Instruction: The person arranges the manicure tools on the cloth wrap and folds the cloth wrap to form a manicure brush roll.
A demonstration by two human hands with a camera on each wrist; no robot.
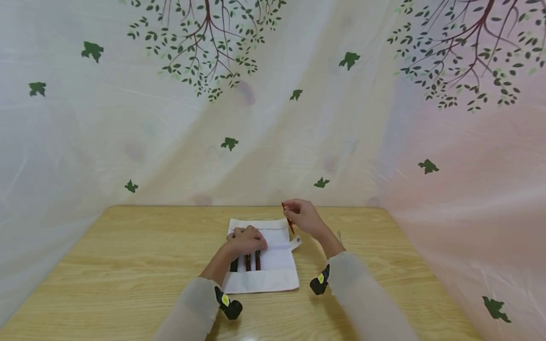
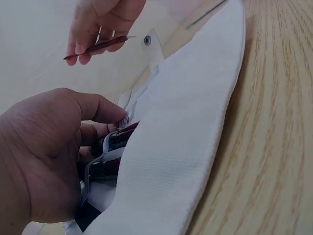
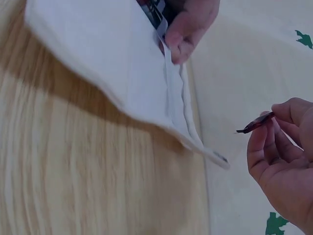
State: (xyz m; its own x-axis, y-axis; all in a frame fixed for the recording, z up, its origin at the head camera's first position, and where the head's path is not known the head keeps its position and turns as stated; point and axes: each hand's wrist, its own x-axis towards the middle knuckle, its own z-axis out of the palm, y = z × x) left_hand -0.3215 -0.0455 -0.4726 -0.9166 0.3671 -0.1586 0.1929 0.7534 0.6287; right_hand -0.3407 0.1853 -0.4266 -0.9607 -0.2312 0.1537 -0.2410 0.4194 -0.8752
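Observation:
A white fabric tool roll (image 1: pixel 277 280) lies unfolded on the table. Several dark-red and black handles (image 1: pixel 258 262) stand in its left part, behind an elastic band (image 2: pixel 89 169). My left hand (image 1: pixel 245 240) lies over these handles; in the left wrist view its thumb and forefinger pinch the band's edge. Above the roll's far right corner, my right hand (image 1: pixel 304 217) pinches a slim dark-red tool (image 1: pixel 291 225) between thumb and fingers. A thin pale metal tip (image 2: pixel 131 36) sticks out of the tool's end. The tool is clear of the roll.
A snap tab (image 1: pixel 296 242) juts from the roll's right edge. Some thin metal thing (image 1: pixel 339 235) lies on the wooden table (image 1: pixel 141 265) beside my right wrist. Behind the table hangs a pale curtain (image 1: pixel 179 161) printed with leaves.

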